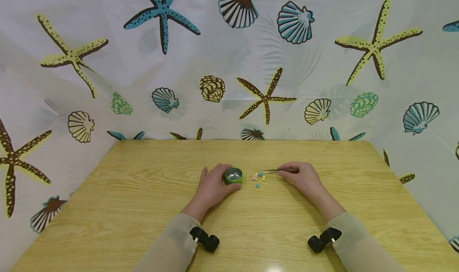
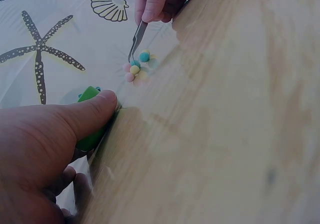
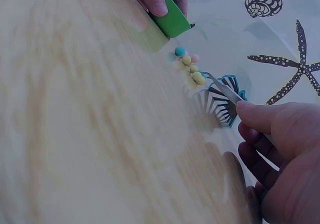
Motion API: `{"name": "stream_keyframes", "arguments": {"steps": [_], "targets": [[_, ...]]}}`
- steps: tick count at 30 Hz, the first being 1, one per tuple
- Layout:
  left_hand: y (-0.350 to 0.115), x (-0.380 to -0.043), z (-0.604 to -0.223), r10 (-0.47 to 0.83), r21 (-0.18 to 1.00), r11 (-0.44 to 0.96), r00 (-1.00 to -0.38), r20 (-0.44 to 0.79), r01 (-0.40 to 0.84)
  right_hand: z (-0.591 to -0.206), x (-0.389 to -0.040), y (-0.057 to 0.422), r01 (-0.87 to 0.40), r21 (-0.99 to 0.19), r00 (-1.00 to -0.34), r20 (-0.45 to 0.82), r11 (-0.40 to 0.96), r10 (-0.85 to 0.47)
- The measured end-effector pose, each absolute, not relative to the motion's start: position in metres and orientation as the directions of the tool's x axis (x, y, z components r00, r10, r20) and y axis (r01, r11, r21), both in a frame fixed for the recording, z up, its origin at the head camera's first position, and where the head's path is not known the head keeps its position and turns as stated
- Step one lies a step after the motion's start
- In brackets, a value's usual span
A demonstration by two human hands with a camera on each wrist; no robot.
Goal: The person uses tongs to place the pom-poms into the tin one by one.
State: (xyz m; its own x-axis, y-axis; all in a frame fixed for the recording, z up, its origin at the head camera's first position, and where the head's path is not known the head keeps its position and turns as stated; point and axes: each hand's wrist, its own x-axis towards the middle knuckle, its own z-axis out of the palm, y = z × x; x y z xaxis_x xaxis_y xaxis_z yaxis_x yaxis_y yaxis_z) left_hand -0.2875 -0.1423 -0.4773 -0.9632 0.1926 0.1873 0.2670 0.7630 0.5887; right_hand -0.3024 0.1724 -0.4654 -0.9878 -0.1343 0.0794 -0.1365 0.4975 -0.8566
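My left hand (image 1: 214,187) holds a small round green cup (image 1: 234,181) with a shiny metal inside, thumb at its near side and fingers round the far side. In my right hand (image 1: 305,179) a pair of thin metal tweezers (image 3: 227,90) is pinched between thumb and fingers. The bent tips point left, right at a blue ball (image 1: 260,174) in a small cluster. Yellow balls (image 1: 263,178) and pink balls (image 1: 253,178) lie close around it, just right of the cup. A second blue ball (image 1: 257,185) lies apart, nearer to me.
The wooden table (image 1: 143,208) reaches back to a pale curtain (image 1: 201,64) printed with starfish and shells, which also hangs along both sides. Each sleeve cuff carries a black wrist mount (image 1: 205,239). Wood surface lies between the two forearms.
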Motion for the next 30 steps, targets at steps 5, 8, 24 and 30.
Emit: {"name": "stream_keyframes", "arguments": {"steps": [5,8,24,30], "targets": [[-0.1425,-0.2875,-0.4781,0.191,0.591,0.761,-0.963,0.192,0.268,-0.4659,-0.3017,0.1728,-0.137,-0.859,-0.988,0.080,0.494,-0.136],[-0.1426,-0.2874,-0.4784,0.190,0.589,0.762,-0.963,0.191,0.267,-0.4662,-0.3012,0.1731,-0.125,-0.862,-0.989,0.072,0.491,-0.126],[-0.1432,-0.2864,-0.4775,0.190,0.594,0.758,-0.962,0.194,0.269,-0.4645,-0.3011,0.1712,-0.097,-0.860,-0.995,0.076,0.502,-0.062],[-0.1431,-0.2868,-0.4777,0.193,0.592,0.759,-0.962,0.195,0.273,-0.4638,-0.3013,0.1716,-0.076,-0.876,-0.997,0.067,0.477,-0.037]]}}
